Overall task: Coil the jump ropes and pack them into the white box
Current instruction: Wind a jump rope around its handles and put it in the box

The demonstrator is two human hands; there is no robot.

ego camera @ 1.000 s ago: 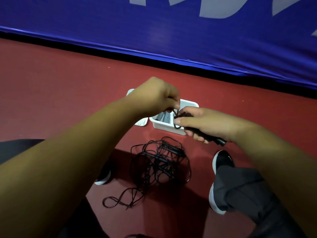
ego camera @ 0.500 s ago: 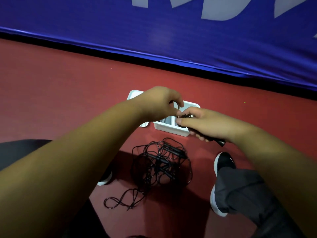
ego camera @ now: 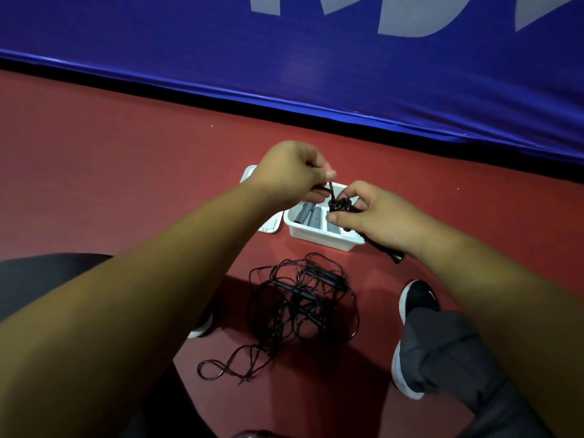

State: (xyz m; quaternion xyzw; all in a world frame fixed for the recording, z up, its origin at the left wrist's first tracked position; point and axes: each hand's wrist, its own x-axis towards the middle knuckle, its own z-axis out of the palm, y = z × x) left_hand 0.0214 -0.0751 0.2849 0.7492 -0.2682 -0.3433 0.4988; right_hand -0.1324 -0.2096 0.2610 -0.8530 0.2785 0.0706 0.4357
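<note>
We saw a red floor (ego camera: pixel 94 184) spread across the middle of the view. A blue banner (ego camera: pixel 221 58) with pale letters (ego camera: pixel 410 17) ran from nine o'clock through twelve to three, and a black strip (ego camera: pixel 94 80) lay between it and the floor. At four o'clock a black shoe (ego camera: pixel 417 298) with a white sole rested on the floor, with a grey trouser leg (ego camera: pixel 448 352) bunched over it. At seven o'clock only the white edge of another shoe (ego camera: pixel 202 327) showed.
</note>
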